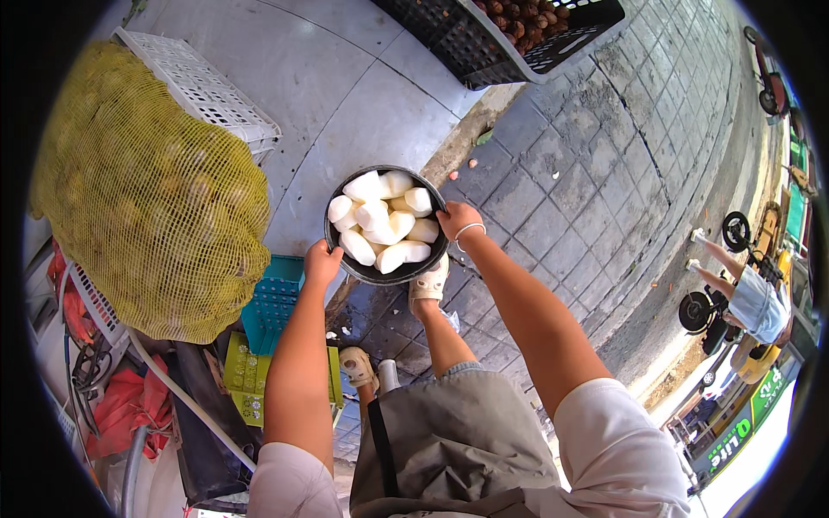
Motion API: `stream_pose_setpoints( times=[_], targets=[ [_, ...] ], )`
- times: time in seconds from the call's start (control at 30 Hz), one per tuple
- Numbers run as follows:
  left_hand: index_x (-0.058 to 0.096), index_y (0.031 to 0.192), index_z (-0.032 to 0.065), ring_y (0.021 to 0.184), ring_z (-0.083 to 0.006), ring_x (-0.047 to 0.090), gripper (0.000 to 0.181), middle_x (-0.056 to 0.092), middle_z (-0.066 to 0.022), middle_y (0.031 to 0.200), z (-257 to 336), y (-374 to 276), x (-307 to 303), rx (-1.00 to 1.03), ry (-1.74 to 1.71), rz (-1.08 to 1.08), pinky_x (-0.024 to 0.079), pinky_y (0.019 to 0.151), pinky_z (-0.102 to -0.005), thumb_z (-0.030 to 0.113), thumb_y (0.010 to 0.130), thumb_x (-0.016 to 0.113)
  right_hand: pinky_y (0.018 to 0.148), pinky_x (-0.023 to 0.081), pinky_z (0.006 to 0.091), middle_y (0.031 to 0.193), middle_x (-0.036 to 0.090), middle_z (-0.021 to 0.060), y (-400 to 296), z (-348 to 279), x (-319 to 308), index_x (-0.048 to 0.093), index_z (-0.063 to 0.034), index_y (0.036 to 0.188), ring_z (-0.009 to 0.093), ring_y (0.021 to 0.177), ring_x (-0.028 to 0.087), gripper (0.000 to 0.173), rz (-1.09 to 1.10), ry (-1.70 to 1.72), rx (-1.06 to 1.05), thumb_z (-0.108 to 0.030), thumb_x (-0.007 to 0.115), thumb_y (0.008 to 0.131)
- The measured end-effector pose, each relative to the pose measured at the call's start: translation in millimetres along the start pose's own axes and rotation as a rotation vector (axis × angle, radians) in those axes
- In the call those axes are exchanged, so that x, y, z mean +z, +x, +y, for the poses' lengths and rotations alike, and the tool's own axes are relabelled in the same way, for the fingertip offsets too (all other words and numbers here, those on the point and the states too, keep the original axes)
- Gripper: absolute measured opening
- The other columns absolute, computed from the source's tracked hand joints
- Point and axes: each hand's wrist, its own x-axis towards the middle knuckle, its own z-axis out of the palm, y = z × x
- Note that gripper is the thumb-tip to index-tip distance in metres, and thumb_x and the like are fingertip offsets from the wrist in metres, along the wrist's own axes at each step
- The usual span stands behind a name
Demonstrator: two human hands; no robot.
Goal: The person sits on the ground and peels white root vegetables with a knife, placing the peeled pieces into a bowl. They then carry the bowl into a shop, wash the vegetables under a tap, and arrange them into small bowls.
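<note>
Between my hands is a round black basin (386, 278), held out in front of me above the edge of the tiled floor. It is heaped with several peeled white root-vegetable pieces (374, 216); their exact kind is hard to tell. My left hand (322, 261) grips the near left rim, thumb on top. On the opposite side, my right hand (461, 224), with a pale bracelet at the wrist, grips the right rim. The fingers under the rim are mostly hidden. Below the basin shows my foot in a beige clog (429, 280).
A bulging yellow mesh sack (155, 201) stands at left beside a white plastic crate (207, 84). A teal basket (272, 311) and a yellow-green crate (245, 372) sit near my left arm. A black crate (447, 39) of brown round produce is ahead. Rightward, a person (758, 301) walks near parked motorbikes.
</note>
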Motion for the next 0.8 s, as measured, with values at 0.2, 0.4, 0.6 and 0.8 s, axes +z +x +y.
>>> stream_pose_setpoints(
  times=[0.2, 0.4, 0.6, 0.8],
  targets=[
    [0.051, 0.061, 0.0007, 0.048, -0.0231, 0.05, 0.02, 0.052, -0.0106, 0.053, 81, -134, -57, 0.016, -0.118, -0.108, 0.039, 0.048, -0.0351, 0.019, 0.064, 0.06, 0.054, 0.041, 0.0427, 0.059, 0.052, 0.0185, -154, 25, -84, 0.049, -0.0018, 0.059, 0.037, 0.06, 0.051, 0.029, 0.096, 0.194, -0.082, -0.027, 0.055, 0.072],
    [0.043, 0.052, -0.0003, 0.042, -0.0121, 0.039, 0.027, 0.044, -0.0087, 0.045, 184, -300, -151, 0.128, -0.241, -0.189, 0.033, 0.04, -0.0313, 0.018, 0.062, 0.061, 0.044, 0.037, 0.0371, 0.05, 0.046, 0.0168, -323, 6, -226, 0.047, -0.0015, 0.053, 0.031, 0.045, 0.045, 0.03, 0.063, 0.395, -0.019, -0.024, 0.059, 0.069],
    [0.041, 0.052, -0.0004, 0.04, -0.0149, 0.04, 0.034, 0.043, -0.0111, 0.045, 278, -374, -241, 0.288, -0.195, -0.101, 0.032, 0.04, -0.033, 0.023, 0.062, 0.063, 0.042, 0.037, 0.0261, 0.048, 0.046, 0.0005, -408, -34, -327, 0.055, 0.0012, 0.063, 0.006, 0.047, 0.041, 0.02, 0.16, 0.692, 0.037, -0.017, 0.058, 0.072],
    [0.043, 0.053, -0.0005, 0.043, -0.0187, 0.042, 0.033, 0.043, -0.0136, 0.047, 329, -349, -318, 0.422, -0.231, 0.068, 0.033, 0.041, -0.0355, 0.023, 0.062, 0.064, 0.037, 0.026, 0.024, 0.047, 0.041, -0.0056, -372, -95, -386, 0.049, -0.0006, 0.052, 0.004, 0.044, 0.034, 0.022, 0.398, 0.832, -0.145, -0.01, 0.059, 0.069]
  ],
)
